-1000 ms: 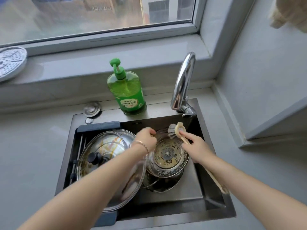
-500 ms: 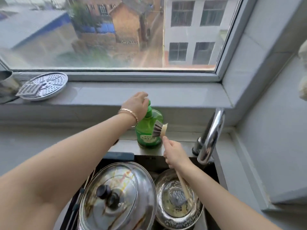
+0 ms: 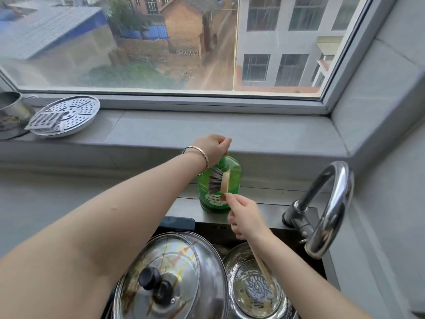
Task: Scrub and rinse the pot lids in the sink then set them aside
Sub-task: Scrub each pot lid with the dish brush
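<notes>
A large glass pot lid (image 3: 184, 268) with a black knob and brown streaks lies in the sink at the bottom centre. To its right lies a smaller dirty steel-rimmed lid (image 3: 243, 293). My right hand (image 3: 247, 221) grips the wooden handle of a dish brush (image 3: 219, 181), holding its bristles against the green soap bottle (image 3: 233, 178). My left hand (image 3: 212, 148) is curled over the pump on top of that bottle, hiding it.
A chrome faucet (image 3: 328, 208) arches over the sink's right side. On the window sill at left sit a perforated steamer plate (image 3: 76, 111), a small grater (image 3: 42, 120) and a steel pot (image 3: 10, 107). Grey counter (image 3: 46, 199) lies to the left.
My left hand left the lids, rose to the soap bottle and now presses down on its pump. My right hand lifted the brush from the sink up to the bottle.
</notes>
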Demonstrator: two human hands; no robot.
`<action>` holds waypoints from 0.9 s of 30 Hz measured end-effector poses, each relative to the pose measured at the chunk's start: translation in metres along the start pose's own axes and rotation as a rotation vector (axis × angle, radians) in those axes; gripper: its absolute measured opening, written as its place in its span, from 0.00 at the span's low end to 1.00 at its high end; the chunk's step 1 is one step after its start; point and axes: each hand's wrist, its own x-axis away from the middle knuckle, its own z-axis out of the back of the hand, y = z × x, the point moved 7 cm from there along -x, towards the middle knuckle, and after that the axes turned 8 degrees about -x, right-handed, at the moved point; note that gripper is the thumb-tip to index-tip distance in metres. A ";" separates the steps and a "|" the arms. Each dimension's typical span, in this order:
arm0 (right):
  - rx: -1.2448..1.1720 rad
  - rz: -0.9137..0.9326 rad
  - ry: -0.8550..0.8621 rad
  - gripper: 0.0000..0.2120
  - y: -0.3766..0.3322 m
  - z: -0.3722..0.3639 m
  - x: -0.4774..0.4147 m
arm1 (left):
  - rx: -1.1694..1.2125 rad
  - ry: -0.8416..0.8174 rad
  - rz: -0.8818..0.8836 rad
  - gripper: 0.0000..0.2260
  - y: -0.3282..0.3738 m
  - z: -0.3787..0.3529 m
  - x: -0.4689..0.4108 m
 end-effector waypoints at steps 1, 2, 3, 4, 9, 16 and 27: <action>-0.010 -0.002 0.012 0.12 0.000 0.001 0.000 | -0.007 0.010 -0.003 0.18 0.000 0.000 0.000; -0.015 -0.005 0.023 0.12 0.000 0.001 -0.001 | -0.023 0.024 -0.006 0.19 0.000 0.000 0.000; -0.012 -0.010 0.032 0.12 0.000 0.003 -0.001 | -0.046 0.045 -0.005 0.19 -0.001 0.000 0.001; -0.008 -0.015 0.038 0.12 0.000 0.003 -0.001 | -0.071 0.068 -0.001 0.18 -0.001 0.001 0.002; 0.029 -0.048 0.059 0.13 0.000 0.007 0.001 | -0.194 0.116 0.009 0.15 0.003 0.001 0.007; 0.047 -0.074 0.059 0.13 -0.004 0.005 0.012 | -0.280 0.050 0.078 0.19 0.006 0.006 0.011; 0.392 0.044 0.083 0.22 0.033 0.027 0.074 | 0.327 0.119 0.454 0.20 -0.089 -0.050 0.167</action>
